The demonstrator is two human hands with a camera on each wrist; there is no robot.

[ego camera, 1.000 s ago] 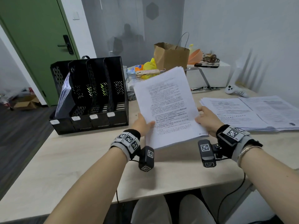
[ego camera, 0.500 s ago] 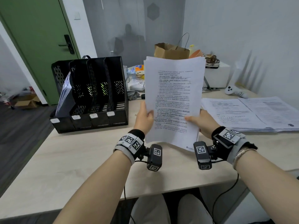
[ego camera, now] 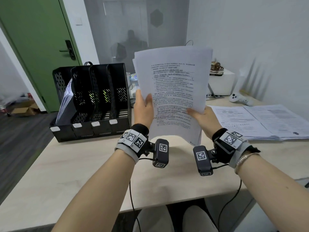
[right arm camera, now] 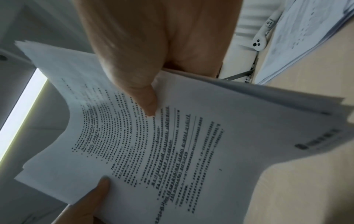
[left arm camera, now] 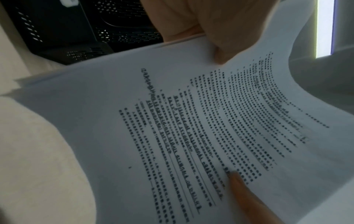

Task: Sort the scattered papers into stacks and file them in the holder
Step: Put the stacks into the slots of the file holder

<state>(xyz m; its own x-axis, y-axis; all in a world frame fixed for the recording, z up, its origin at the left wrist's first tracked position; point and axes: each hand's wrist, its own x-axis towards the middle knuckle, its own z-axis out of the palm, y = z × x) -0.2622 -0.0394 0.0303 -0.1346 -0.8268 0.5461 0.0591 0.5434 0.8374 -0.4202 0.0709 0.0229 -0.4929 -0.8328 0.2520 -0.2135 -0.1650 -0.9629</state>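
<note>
The left hand (ego camera: 143, 108) and the right hand (ego camera: 200, 114) each pinch a side of the paper stack (ego camera: 173, 91), thumbs on the front. A moment ago the stack leaned back; now it stands up straight above the tabletop (ego camera: 66, 164), likely ready for squaring and filing. The sheets are thin, white and bendy. The black mesh holder (ego camera: 93, 101) waits just left, with more papers (ego camera: 260, 121) lying flat on the right.

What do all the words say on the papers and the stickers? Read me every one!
Nothing here can be read.
Held stack of papers: printed lines, too blurred.
Papers on the desk: print too small.
White labels on the file holder: look blank or too small to tell.
Wrist-strap squares: black-and-white patterns, not words.
</note>
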